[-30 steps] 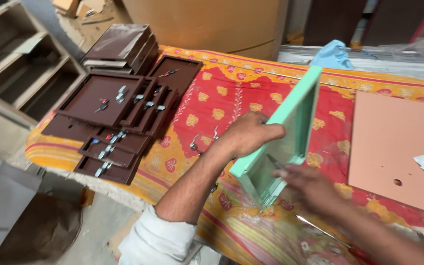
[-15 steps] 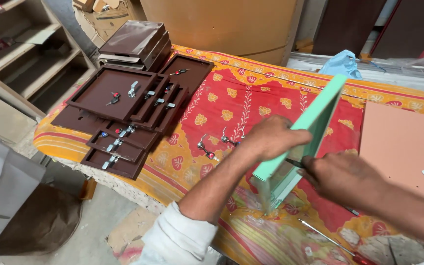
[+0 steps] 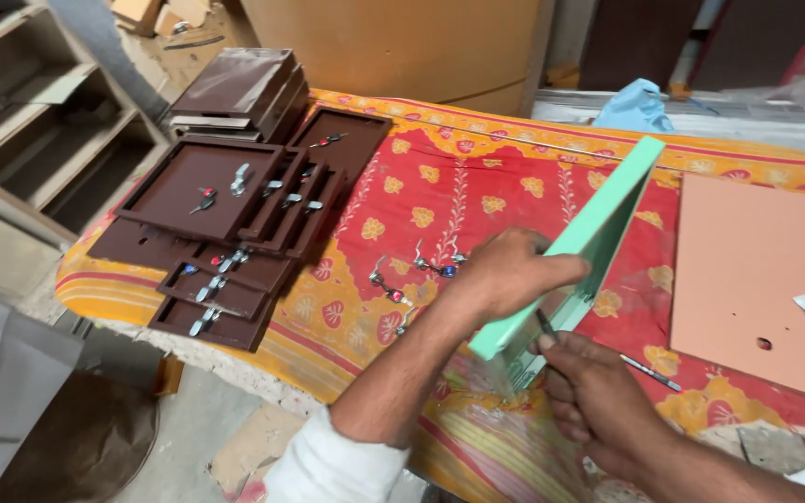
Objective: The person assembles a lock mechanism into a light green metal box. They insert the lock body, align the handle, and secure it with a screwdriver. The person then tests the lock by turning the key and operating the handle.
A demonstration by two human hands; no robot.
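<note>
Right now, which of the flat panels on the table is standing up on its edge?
The mint-green panel, gripped by the left hand; the brown ones lie flat.

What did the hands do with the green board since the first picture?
The right hand slid down from the inside face of the green panel to its lower corner, where it now presses a thin metal tool. The left hand kept gripping the panel's edge, holding it tilted up. The brown trays and pink board stayed put on the patterned cloth.

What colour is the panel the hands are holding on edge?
Mint green panel, gripped by the left hand; shows best in the head view.
</note>
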